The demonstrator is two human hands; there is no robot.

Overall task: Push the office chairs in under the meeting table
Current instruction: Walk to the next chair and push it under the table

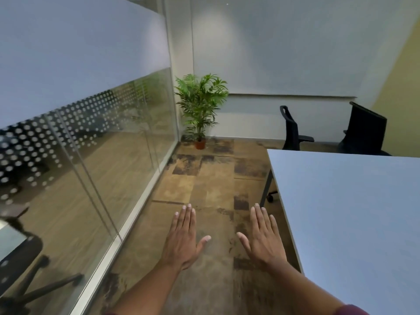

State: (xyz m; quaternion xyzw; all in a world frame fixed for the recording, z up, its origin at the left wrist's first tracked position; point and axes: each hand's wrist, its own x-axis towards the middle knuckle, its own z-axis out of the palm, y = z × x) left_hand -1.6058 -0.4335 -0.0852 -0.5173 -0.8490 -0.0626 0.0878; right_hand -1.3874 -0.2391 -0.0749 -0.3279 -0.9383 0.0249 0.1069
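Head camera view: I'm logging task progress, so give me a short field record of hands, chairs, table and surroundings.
left hand: open, flat, palm down, holding nothing
right hand: open, flat, palm down, holding nothing
meeting table: pale top, to the right of the hands
office chairs: two black ones beyond the table's far end, chair with armrest and mesh-back chair; neither touched
chair caster: visible under the table's edge
potted plant: in the far corner
glass partition: along the left

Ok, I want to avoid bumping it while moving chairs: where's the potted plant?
In the head view the potted plant stands on the floor in the far corner, where the glass wall meets the back wall, left of the two chairs.
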